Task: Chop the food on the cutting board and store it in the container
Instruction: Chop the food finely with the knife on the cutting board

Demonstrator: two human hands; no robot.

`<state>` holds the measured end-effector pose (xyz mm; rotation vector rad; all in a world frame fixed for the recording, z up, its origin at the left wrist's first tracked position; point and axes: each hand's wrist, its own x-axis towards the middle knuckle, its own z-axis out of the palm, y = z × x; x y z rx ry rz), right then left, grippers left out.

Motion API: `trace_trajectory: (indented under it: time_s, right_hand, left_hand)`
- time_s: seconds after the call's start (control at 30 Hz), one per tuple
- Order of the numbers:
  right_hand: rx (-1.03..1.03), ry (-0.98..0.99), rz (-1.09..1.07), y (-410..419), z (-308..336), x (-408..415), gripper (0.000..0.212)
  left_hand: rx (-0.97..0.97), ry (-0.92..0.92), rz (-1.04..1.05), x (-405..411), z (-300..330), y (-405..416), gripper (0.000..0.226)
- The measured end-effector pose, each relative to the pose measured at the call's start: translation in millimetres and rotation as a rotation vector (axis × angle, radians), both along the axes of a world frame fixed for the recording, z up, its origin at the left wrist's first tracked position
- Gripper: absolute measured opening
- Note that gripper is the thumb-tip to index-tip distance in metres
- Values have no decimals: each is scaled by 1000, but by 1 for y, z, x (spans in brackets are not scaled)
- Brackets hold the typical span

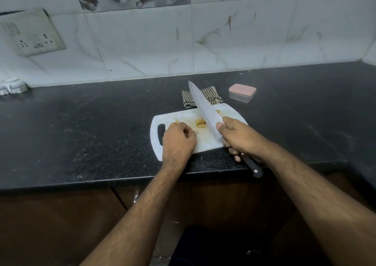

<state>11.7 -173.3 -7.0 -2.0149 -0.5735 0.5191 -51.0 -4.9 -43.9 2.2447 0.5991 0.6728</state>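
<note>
While gripping the black handle of a long knife (205, 111), right hand (242, 138) clamped around it, thumb on the blade's flat, blade angled up and away over the white cutting board (230, 111). Left hand (179, 141) curled loosely on the board's near left part, beside the handle slot; cannot tell whether anything is pinched. Yellowish chopped food (200, 122) lying mid-board, just between both hands. Pink-lidded container (242, 93) closed on the dark table (81, 127), behind the board to the right, near a checked cloth (211, 96).
</note>
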Motion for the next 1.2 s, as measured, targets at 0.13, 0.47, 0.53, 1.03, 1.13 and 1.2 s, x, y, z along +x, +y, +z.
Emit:
trace_trajectory:
  time_s: [0.13, 0.47, 0.53, 1.03, 1.13, 1.2]
  right_hand:
    - [75, 98, 66, 7, -6, 7, 24]
    - [159, 74, 21, 5, -18, 8, 24]
    - [159, 53, 9, 5, -18, 7, 24]
    - [158, 3, -33, 4, -19, 1, 20]
    - [161, 8, -43, 3, -18, 1, 20]
    - [159, 7, -48, 3, -19, 1, 20]
  left_hand:
    - [26, -5, 0, 0, -2, 1, 17]
    - [-12, -92, 65, 0, -5, 3, 6]
    - [-41, -166, 118, -2, -3, 1, 12]
    - [57, 35, 96, 4, -1, 0, 10]
    - [5, -4, 126, 3, 0, 1, 21]
    - [-4, -8, 122, 2, 2, 1, 15]
